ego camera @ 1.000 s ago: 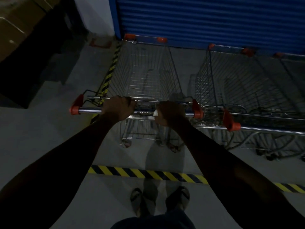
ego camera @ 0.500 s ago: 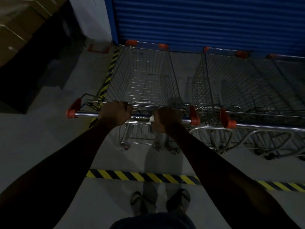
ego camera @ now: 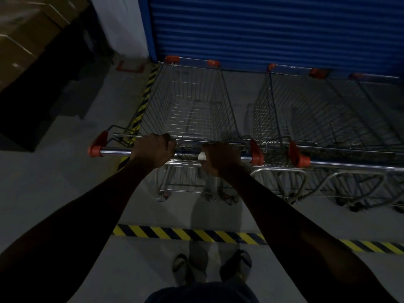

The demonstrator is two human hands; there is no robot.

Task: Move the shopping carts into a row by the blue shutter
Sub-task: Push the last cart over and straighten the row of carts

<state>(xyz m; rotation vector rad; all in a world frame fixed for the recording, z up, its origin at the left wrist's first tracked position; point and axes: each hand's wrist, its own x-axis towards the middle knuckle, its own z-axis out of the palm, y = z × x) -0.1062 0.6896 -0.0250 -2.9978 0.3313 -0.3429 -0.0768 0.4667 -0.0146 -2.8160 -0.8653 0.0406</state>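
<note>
The shopping cart (ego camera: 192, 110) stands with its nose at the blue shutter (ego camera: 273, 29), nearer it than a second ago, its handle now level with the neighbouring cart (ego camera: 306, 114) just beside it along the shutter. The left hand (ego camera: 153, 149) and right hand (ego camera: 220, 158) still clamp the handle bar (ego camera: 115, 152).

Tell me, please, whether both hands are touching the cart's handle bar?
Touching. The head view shows the left hand and right hand both wrapped round the handle bar, with no gap.
</note>
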